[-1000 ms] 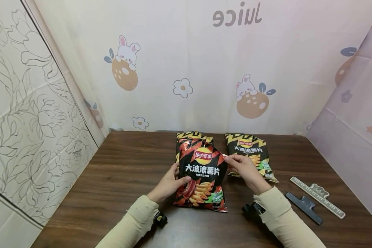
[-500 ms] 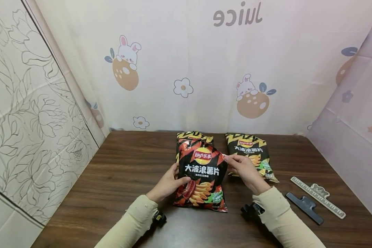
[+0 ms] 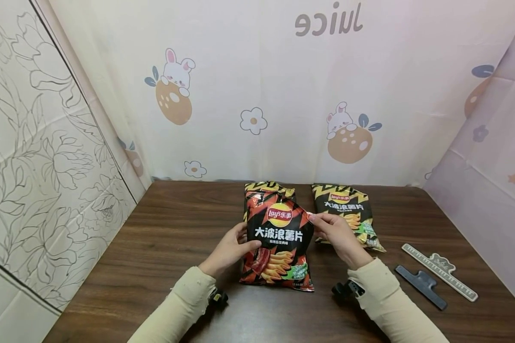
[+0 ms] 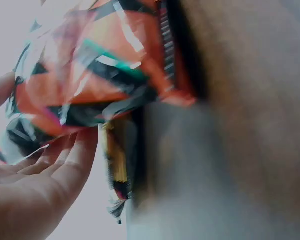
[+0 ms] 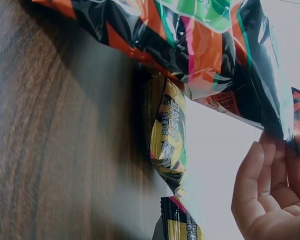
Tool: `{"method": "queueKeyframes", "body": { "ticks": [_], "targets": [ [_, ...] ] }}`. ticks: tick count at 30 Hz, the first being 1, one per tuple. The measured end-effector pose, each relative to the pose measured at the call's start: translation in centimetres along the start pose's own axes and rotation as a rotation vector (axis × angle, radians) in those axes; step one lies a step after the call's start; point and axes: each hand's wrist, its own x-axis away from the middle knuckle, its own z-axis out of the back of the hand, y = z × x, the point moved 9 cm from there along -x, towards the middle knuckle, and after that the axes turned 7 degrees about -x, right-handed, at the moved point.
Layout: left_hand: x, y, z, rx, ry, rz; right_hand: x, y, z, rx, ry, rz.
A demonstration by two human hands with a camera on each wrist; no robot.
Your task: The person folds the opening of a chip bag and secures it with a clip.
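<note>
A red and black bag of Lay's potato chips (image 3: pixel 283 252) stands tilted at the middle of the table, its printed front toward me. My left hand (image 3: pixel 227 250) holds its left side, thumb on the front and fingers behind; the left wrist view shows those fingers under the crinkled bag (image 4: pixel 90 75). With thumb and fingertips, my right hand (image 3: pixel 336 236) pinches the upper right edge. That pinch on the bag (image 5: pixel 205 55) also shows in the right wrist view. Directly behind stands a yellow and black chip bag (image 3: pixel 262 186), mostly hidden by the red one.
Another yellow and black chip bag (image 3: pixel 343 207) lies at the back right, partly behind my right hand. On the right of the wooden table (image 3: pixel 171 214) lie a long pale bag clip (image 3: pixel 439 271) and a shorter dark clip (image 3: pixel 420 287). A printed curtain (image 3: pixel 283 95) hangs behind the table.
The red chip bag and both hands have shifted very slightly to the left and up. Both grips are the same; the other bags and clips stay put.
</note>
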Motion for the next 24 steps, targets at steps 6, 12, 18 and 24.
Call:
{"method": "queueKeyframes", "body": {
  "ticks": [6, 12, 18, 24],
  "targets": [
    [-0.1, 1.6, 2.1, -0.073, 0.121, -0.022, 0.1, -0.2, 0.0, -0.007, 0.012, 0.006],
    [0.5, 4.6, 3.6, -0.194, 0.194, -0.106, 0.2, -0.2, 0.1, -0.012, 0.014, 0.001],
    [1.0, 7.2, 4.6, -0.339, 0.282, -0.197, 0.2, -0.3, 0.0, -0.012, 0.018, 0.007],
    [1.1, 9.5, 4.3, -0.419, 0.324, -0.291, 0.3, -0.3, 0.1, -0.012, 0.017, 0.014]
  ]
}}
